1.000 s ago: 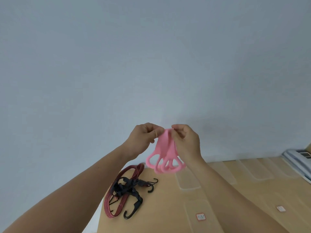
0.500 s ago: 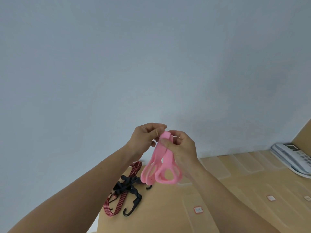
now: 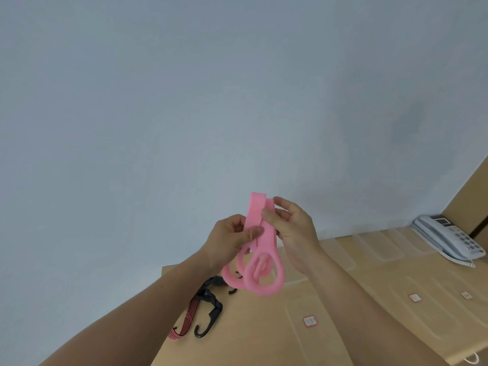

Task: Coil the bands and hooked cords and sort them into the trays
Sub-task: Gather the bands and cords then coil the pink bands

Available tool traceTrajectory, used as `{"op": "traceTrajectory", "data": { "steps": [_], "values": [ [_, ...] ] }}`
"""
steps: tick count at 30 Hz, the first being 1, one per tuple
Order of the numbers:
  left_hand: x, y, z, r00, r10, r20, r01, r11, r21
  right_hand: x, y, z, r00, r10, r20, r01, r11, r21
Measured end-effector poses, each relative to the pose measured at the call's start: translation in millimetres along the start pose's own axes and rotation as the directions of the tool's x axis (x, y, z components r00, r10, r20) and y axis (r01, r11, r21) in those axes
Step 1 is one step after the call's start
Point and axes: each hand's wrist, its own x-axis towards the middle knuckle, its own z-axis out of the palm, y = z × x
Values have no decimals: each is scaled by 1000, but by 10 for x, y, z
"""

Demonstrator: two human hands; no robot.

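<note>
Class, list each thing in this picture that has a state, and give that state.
pink band, folded into loops, held aloft.
left hand, pinching it.
right hand, pinching it.
hooked cord, bundled, lying on the table.
labelled trays, flat on the table.
telephone, handset on its cradle.

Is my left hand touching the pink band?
Touching. The head view shows the left hand pinching the pink band, with its thumb laid across the strap.
</note>
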Motion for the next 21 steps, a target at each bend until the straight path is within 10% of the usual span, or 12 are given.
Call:
{"op": "traceTrajectory", "data": {
  "steps": [4,11,14,17,21],
  "values": [
    [7,-49,53,998,-65,-26,62,991,-117,-164,221,-118,992,62,111,-46,990,-137],
    [30,-179,170,970,-80,-231,89,996,27,-216,404,-600,958,13,-286,-125,917,-378],
    [44,-167,218,993,-86,-83,87,996,0,-193,412,-775,950,1,-312,-143,890,-433],
    [17,-197,551,985,-108,135,114,993,-36,-172,432,-770,969,60,-240,-144,925,-352],
    [131,-405,1022,986,-166,8,165,986,27,-195,505,-893,978,186,-91,-198,969,-149]
  ]
}}
